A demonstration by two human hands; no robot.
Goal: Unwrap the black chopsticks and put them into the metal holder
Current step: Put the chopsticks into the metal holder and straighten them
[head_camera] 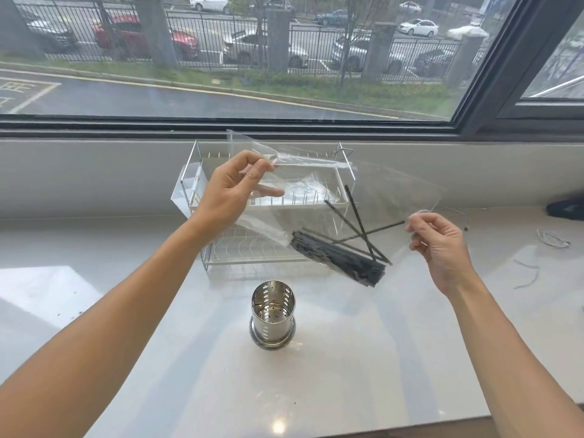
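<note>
Still unwrapping: my left grip (235, 188) and right grip (437, 240) each pinch the clear wrapper (316, 184), black chopsticks (338, 254) sagging between them. Next, free them above the metal holder (273, 314) below.

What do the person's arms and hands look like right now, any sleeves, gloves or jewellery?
Both forearms are bare up to the frame edge: no sleeves show. The left hand and right hand wear no gloves, and no rings, watch or wristband are visible. The fingers are uncovered, with short nails. No markings or cables on either arm.
</note>
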